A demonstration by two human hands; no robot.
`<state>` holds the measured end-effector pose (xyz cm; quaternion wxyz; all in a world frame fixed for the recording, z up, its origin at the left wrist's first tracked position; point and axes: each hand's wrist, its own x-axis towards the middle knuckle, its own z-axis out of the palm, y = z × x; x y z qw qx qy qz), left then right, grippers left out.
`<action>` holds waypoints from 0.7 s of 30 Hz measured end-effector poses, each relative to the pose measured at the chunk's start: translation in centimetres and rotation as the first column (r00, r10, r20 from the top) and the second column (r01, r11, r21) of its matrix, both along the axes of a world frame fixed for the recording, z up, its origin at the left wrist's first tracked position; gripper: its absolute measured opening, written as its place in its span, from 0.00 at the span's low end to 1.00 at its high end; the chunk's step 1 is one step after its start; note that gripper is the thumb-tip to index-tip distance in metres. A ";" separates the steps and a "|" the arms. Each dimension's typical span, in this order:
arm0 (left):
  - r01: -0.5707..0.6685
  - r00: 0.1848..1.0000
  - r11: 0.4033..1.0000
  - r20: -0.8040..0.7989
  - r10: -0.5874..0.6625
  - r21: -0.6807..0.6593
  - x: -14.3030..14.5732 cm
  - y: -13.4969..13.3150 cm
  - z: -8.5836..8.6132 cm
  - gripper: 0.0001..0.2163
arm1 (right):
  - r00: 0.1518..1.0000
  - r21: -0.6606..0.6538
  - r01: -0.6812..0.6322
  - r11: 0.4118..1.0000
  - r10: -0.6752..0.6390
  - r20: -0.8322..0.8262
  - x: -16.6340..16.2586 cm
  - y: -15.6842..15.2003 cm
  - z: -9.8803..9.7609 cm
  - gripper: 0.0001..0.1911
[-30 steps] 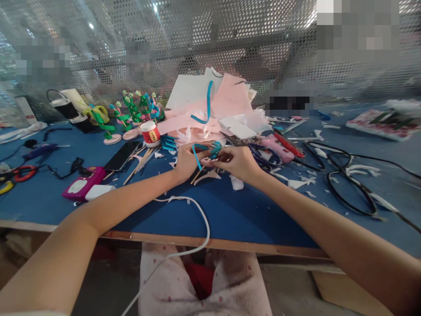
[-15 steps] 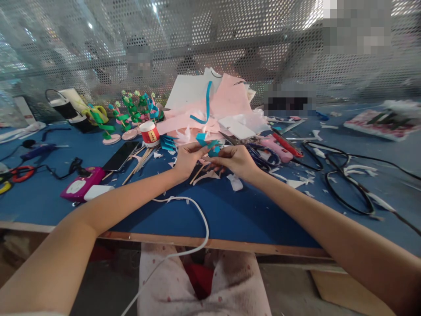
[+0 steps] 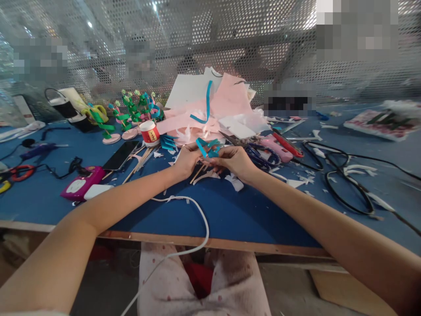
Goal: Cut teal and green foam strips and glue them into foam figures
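Note:
My left hand (image 3: 186, 158) and my right hand (image 3: 234, 160) meet over the blue table (image 3: 230, 210), both pinched on a teal paper strip (image 3: 208, 146) that curls and loops between the fingertips. A thin wooden stick (image 3: 196, 174) slants below the hands; I cannot tell whether either hand holds it. White paper scraps (image 3: 234, 181) lie just under my right wrist. Scissors (image 3: 243, 141) rest right behind my right hand.
Behind the hands is a heap of pink and white paper (image 3: 217, 107), a red glue pot (image 3: 150, 133) and small green paper figures (image 3: 131, 112). A phone (image 3: 121, 155), a magenta device (image 3: 80, 183), a pink glue gun (image 3: 279, 148) and black cables (image 3: 348, 180) lie around. A white cable (image 3: 197, 219) hangs over the front edge.
The teal strip hung down from my left fingers a second ago; now it is curled up into a loop above the fingertips. Both hands stay in nearly the same place.

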<state>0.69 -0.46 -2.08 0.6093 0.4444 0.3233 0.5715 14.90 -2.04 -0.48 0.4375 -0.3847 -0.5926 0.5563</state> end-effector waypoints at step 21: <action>0.192 0.973 0.970 -0.156 -0.169 0.146 0.0 -1.1 0.6 0.18 | 0.997 0.122 0.056 0.991 -0.062 0.046 0.9 0.6 -0.5 0.15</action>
